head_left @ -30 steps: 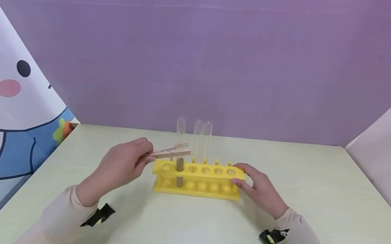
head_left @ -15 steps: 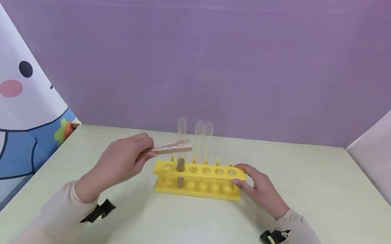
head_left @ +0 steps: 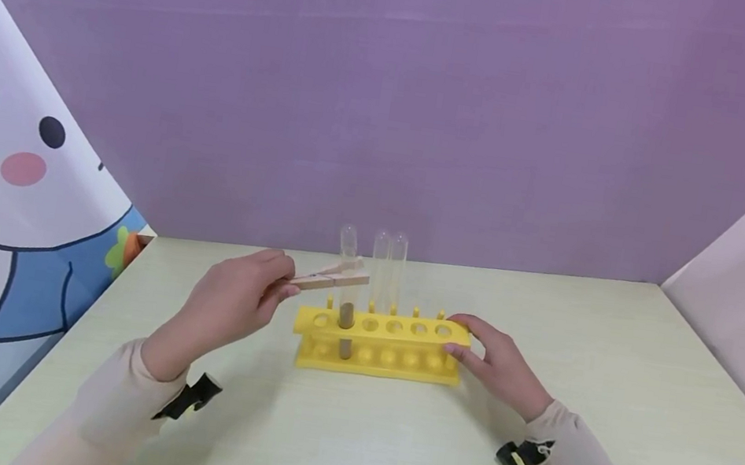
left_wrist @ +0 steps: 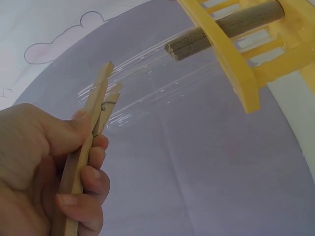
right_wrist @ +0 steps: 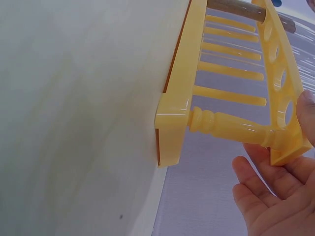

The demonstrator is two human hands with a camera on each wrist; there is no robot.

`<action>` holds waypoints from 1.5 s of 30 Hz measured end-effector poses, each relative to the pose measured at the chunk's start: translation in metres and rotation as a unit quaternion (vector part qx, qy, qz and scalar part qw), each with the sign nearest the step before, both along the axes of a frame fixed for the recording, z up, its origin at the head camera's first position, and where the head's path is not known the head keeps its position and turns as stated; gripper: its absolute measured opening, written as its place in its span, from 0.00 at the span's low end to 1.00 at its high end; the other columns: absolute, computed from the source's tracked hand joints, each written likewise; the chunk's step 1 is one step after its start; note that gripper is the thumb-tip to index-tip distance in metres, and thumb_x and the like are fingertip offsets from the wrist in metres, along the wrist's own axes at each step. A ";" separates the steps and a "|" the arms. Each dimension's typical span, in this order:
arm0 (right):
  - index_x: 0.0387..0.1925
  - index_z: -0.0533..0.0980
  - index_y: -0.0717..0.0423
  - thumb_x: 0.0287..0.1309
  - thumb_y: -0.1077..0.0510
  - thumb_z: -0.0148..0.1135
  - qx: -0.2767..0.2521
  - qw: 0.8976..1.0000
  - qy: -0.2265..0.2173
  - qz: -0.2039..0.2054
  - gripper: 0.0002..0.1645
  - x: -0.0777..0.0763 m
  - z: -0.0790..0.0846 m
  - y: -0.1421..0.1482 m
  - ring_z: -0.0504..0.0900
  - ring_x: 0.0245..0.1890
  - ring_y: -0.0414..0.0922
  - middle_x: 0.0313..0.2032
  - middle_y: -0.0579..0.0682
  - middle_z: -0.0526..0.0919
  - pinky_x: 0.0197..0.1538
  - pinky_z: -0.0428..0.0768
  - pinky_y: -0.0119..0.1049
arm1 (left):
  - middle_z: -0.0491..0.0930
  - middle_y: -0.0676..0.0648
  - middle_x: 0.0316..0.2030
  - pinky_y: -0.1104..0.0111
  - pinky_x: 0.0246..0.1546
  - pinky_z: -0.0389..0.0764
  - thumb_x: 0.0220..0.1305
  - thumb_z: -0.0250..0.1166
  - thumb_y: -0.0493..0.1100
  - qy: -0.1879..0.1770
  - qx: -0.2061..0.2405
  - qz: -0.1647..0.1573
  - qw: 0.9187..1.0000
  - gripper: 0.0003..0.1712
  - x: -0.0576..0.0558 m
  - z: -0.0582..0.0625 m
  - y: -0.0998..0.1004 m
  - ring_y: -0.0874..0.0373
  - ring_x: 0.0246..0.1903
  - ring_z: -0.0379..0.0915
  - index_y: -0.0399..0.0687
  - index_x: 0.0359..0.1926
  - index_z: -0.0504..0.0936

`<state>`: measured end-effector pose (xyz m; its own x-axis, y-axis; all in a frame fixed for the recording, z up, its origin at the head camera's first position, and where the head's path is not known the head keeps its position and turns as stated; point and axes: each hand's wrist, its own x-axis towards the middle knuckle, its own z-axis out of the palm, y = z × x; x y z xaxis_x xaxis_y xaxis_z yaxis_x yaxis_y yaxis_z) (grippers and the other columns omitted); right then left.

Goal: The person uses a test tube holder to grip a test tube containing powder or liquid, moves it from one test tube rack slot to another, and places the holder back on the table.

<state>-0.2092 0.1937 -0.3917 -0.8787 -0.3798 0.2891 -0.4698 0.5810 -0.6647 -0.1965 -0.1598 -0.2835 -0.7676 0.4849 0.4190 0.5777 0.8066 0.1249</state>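
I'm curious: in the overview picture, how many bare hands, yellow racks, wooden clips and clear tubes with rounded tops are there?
Bare hands: 2, left hand and right hand
Yellow rack: 1
Wooden clip: 1
Clear tubes with rounded tops: 3
Total: 7

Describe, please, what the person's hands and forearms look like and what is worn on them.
The left hand and right hand are without gloves. Long pale beige sleeves end near the wrists, with a small black-and-yellow device at each cuff.

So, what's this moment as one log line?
left hand: grips wooden clamp; right hand: holds yellow rack; brown stick: in rack hole; clear tubes: behind
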 end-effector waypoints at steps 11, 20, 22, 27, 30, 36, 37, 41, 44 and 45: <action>0.54 0.72 0.59 0.57 0.60 0.64 0.001 1.000 0.007 -0.001 0.22 0.001 0.000 0.000 0.76 0.51 0.51 0.51 0.53 0.79 0.54 0.73 0.52 | 0.67 0.54 0.22 0.69 0.18 0.60 0.61 0.65 0.41 -0.006 0.004 0.002 1.000 0.08 0.001 0.005 0.001 0.62 0.17 0.57 0.49 0.28 0.75; 0.53 0.72 0.60 0.57 0.61 0.64 0.005 1.000 0.013 -0.004 0.22 0.003 0.002 0.000 0.76 0.50 0.50 0.50 0.53 0.79 0.53 0.74 0.50 | 0.68 0.54 0.23 0.69 0.19 0.61 0.60 0.65 0.40 0.004 0.007 -0.001 1.000 0.07 0.002 0.008 0.001 0.62 0.17 0.57 0.49 0.28 0.75; 0.53 0.72 0.61 0.57 0.62 0.64 0.005 1.000 0.014 -0.003 0.22 0.004 0.003 -0.001 0.76 0.49 0.49 0.50 0.54 0.79 0.53 0.74 0.50 | 0.69 0.55 0.23 0.69 0.19 0.62 0.61 0.65 0.41 0.003 0.007 -0.001 1.000 0.07 0.002 0.009 0.001 0.63 0.17 0.57 0.49 0.28 0.75; 0.53 0.72 0.60 0.57 0.62 0.64 0.006 1.000 0.017 -0.001 0.22 0.003 0.002 -0.001 0.76 0.48 0.48 0.50 0.54 0.79 0.52 0.74 0.49 | 0.69 0.54 0.24 0.69 0.19 0.62 0.61 0.65 0.41 0.002 0.009 0.001 1.000 0.07 0.002 0.010 0.001 0.62 0.17 0.57 0.48 0.28 0.76; 0.53 0.72 0.60 0.57 0.61 0.64 0.006 1.000 0.018 -0.001 0.22 0.003 0.001 0.000 0.76 0.49 0.48 0.50 0.53 0.79 0.53 0.74 0.49 | 0.69 0.54 0.23 0.69 0.19 0.62 0.61 0.65 0.41 0.001 0.010 0.000 1.000 0.07 0.002 0.010 0.001 0.62 0.17 0.57 0.48 0.28 0.75; 0.54 0.72 0.60 0.57 0.61 0.64 0.003 1.000 0.016 0.001 0.22 0.002 0.001 0.000 0.77 0.50 0.49 0.51 0.52 0.79 0.54 0.73 0.50 | 0.69 0.53 0.23 0.69 0.19 0.62 0.61 0.65 0.40 0.000 0.011 0.001 1.000 0.07 0.002 0.014 0.001 0.62 0.17 0.57 0.48 0.28 0.76; 0.54 0.72 0.60 0.57 0.61 0.63 0.003 1.000 0.016 0.001 0.22 0.002 0.001 0.000 0.77 0.50 0.50 0.51 0.52 0.79 0.54 0.73 0.50 | 0.69 0.53 0.23 0.69 0.19 0.62 0.61 0.65 0.40 0.000 0.011 0.002 1.000 0.07 0.002 0.015 0.001 0.62 0.17 0.57 0.48 0.28 0.76; 0.54 0.72 0.60 0.58 0.61 0.63 0.003 1.000 0.014 0.001 0.22 0.002 0.001 0.000 0.77 0.51 0.50 0.51 0.53 0.79 0.54 0.73 0.50 | 0.69 0.53 0.23 0.69 0.18 0.62 0.61 0.65 0.40 -0.002 0.013 0.005 1.000 0.06 0.002 0.017 0.001 0.62 0.17 0.57 0.47 0.28 0.76; 0.54 0.72 0.60 0.58 0.61 0.63 0.002 1.000 0.011 0.001 0.22 0.001 0.002 0.000 0.76 0.51 0.51 0.51 0.53 0.79 0.54 0.73 0.51 | 0.69 0.53 0.23 0.69 0.19 0.62 0.61 0.65 0.40 -0.004 0.013 0.005 1.000 0.06 0.002 0.019 0.002 0.61 0.17 0.58 0.47 0.29 0.76; 0.54 0.72 0.60 0.58 0.61 0.63 0.002 1.000 0.011 0.001 0.22 0.001 0.002 0.000 0.76 0.51 0.51 0.51 0.54 0.79 0.54 0.73 0.51 | 0.69 0.53 0.23 0.69 0.19 0.62 0.61 0.65 0.40 -0.003 0.013 0.005 1.000 0.06 0.002 0.019 0.002 0.61 0.17 0.58 0.47 0.29 0.76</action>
